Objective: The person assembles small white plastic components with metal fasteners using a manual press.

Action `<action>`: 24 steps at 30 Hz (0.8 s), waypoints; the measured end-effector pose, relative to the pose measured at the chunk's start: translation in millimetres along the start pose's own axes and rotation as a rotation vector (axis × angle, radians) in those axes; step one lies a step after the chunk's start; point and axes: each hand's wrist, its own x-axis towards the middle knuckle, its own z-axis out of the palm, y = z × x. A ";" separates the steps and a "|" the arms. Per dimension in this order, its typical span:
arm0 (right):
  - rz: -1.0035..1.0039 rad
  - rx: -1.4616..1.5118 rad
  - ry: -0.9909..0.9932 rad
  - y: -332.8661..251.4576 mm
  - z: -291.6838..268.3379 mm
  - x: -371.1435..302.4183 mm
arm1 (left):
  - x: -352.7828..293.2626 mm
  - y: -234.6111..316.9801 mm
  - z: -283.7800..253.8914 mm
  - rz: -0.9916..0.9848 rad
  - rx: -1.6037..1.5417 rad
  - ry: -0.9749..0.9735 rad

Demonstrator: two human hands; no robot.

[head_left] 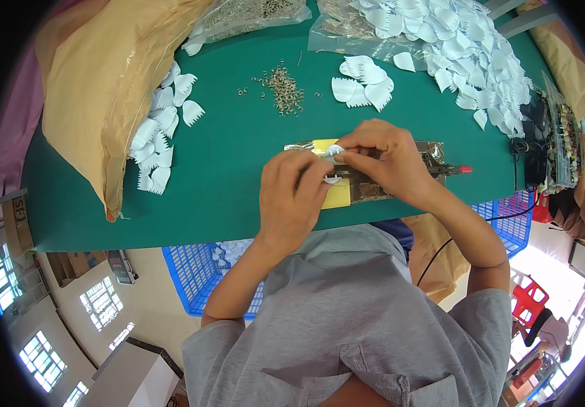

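Green table [218,190] stands over a pale floor [149,281], left hand [289,197] and right hand [389,161] both pinching white plastic [334,150]

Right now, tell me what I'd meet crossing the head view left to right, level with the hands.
Tan sack, loose white toothed pieces, left hand, right hand, red tip, black cable.

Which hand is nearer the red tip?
Right. The right hand is to the left of the red tip; the left hand is farther left, past the right one.
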 end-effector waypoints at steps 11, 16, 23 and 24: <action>-0.361 -0.521 -0.086 -20.9 2.5 -13.2 | -3.6 -13.8 2.4 -0.096 -0.138 -0.159; -0.438 -0.410 0.017 -15.9 7.3 -16.1 | -5.4 -13.9 4.3 -0.124 -0.107 -0.166; -0.474 -0.477 0.131 -22.2 13.3 -18.5 | -3.4 -13.8 1.7 -0.107 -0.165 -0.202; -0.406 -0.444 0.121 -23.8 6.9 -14.4 | -2.6 -10.1 1.3 -0.141 -0.195 -0.180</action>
